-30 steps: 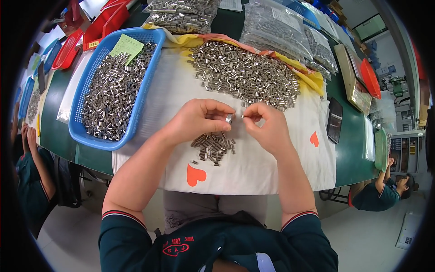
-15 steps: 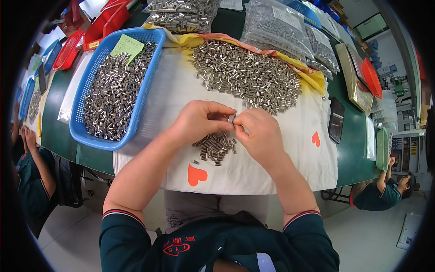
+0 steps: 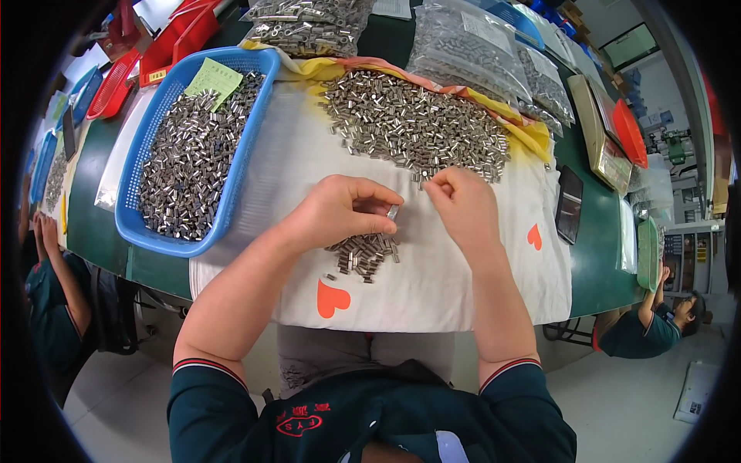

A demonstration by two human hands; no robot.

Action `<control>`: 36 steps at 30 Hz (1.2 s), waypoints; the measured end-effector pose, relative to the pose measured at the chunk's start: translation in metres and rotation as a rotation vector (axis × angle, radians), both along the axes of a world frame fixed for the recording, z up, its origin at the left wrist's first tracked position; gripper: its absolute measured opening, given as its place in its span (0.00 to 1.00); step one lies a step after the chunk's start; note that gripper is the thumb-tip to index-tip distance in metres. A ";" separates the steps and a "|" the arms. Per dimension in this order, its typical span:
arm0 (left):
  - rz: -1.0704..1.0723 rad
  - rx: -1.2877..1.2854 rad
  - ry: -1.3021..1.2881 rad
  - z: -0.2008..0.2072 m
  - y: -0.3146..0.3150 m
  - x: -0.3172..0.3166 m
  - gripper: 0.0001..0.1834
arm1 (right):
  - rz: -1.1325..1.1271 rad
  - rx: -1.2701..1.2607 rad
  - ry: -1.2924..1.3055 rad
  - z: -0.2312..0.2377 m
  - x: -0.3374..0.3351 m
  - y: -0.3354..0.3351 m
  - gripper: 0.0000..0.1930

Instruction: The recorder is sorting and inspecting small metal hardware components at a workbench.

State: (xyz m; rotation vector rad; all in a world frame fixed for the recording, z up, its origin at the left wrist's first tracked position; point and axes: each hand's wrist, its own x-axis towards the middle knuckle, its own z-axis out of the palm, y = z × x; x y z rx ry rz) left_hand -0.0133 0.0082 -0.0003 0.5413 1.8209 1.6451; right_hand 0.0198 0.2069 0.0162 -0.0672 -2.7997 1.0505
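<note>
Green surface (image 3: pixel 100 166) runs the length of the room, a white cloth with red hearts (image 3: pixel 432 270) spread over the middle of it; other seated workers at both ends. Blue basket (image 3: pixel 231 177) of small metal sleeves sits on the person's left, touching the cloth edge, a green slip (image 3: pixel 214 77) lying on its load. Big loose pile of sleeves (image 3: pixel 417 127) lies at the far side of the cloth, clear bags of parts (image 3: pixel 471 46) beyond it. Black phone (image 3: pixel 570 204) on the right, near the cloth edge

Left hand (image 3: pixel 340 212): thumb and fingers closed on one metal sleeve (image 3: pixel 392 212), held just above the cloth. Right hand (image 3: pixel 463 204): fingertips pinched together at the near edge of the big pile; can't tell if a part is between them. Small sorted heap (image 3: pixel 363 253) sits right under the left hand, well apart from the big pile

To do this step well, by my read:
- hold the sleeve by its sides so both ends stay visible, roll it between the fingertips
- work low over the cloth, so a dropped part lands soft and doesn't roll off
- pull from the near edge of the big pile only, one at a time
- keep the small heap clear of the big pile so the two never mix
- wrists resting on the cloth to steady the pinch
</note>
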 end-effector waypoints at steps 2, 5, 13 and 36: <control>-0.001 -0.009 0.013 0.001 -0.003 0.000 0.17 | 0.063 0.294 0.117 -0.009 -0.004 -0.008 0.07; -0.001 0.010 0.008 0.001 -0.003 -0.001 0.17 | 0.105 0.384 0.141 -0.017 -0.007 -0.010 0.06; 0.047 0.120 -0.169 -0.008 -0.005 -0.001 0.17 | 0.198 -0.085 0.118 -0.001 0.007 -0.016 0.03; 0.028 0.144 -0.183 -0.003 -0.004 0.000 0.16 | 0.312 -0.231 0.005 0.009 0.016 -0.017 0.05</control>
